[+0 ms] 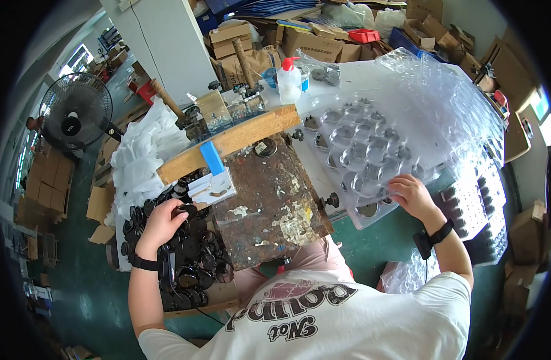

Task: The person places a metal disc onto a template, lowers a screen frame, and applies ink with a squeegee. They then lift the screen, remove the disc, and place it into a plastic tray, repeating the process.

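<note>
Here, a black fan (74, 114) stands at the left above a green floor (86, 294); then a crumpled white heap (146, 147) and a pile of black parts (194, 279), over which the left hand (161, 226) grasps a black disc (188, 209) in its fingers. A stained brown board (245, 207) sits centrally. Rightward, a clear moulded tray (357, 219) rests by the white tabletop's (359, 73) edge under the right hand (410, 196), whose grip one cannot tell.

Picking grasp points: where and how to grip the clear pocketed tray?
Probably pinch the tray by its near rim, coming from the wearer's side: it lies flat, round pockets fill its middle, and that edge seems to overhang the tabletop.
</note>
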`<state>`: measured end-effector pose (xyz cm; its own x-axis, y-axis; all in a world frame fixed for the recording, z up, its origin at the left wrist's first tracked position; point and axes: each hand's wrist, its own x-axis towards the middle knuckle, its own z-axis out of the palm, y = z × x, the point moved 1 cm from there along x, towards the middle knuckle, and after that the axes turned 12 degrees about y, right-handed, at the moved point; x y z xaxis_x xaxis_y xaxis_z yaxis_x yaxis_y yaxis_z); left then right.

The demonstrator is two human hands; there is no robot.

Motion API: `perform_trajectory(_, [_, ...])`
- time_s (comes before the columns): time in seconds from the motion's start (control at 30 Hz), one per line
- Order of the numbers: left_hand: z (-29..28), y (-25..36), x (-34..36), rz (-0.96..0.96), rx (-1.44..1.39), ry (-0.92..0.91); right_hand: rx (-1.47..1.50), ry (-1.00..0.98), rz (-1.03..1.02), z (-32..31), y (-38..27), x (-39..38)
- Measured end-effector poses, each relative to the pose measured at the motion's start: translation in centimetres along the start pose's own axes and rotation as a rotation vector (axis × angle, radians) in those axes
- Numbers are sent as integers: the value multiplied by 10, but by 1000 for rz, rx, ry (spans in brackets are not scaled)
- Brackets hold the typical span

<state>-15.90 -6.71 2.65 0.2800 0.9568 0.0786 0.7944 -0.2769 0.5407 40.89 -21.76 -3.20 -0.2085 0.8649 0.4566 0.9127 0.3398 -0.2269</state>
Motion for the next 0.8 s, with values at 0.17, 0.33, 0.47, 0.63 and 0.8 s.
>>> perform_trajectory(0.17, [-3, 0, -9, 41, 15, 22, 119, -139, 41, 7, 2, -14])
perform_trajectory(0.33, [-2, 2, -27, 47, 2, -20, 140, -198, -24, 6, -2, -31])
perform_trajectory(0.47, [-1, 8, -35, 49, -33, -7, 125, -231, -54, 8, 2, -32])
perform_trajectory(0.63, [-2, 23, -39, 78, -37, 2, 179, -292, 68, -18, -11, 16])
perform_trajectory(0.8, [4, 31, -33, 109, -63, -20, 19, -287, 103, 19, -23, 112])
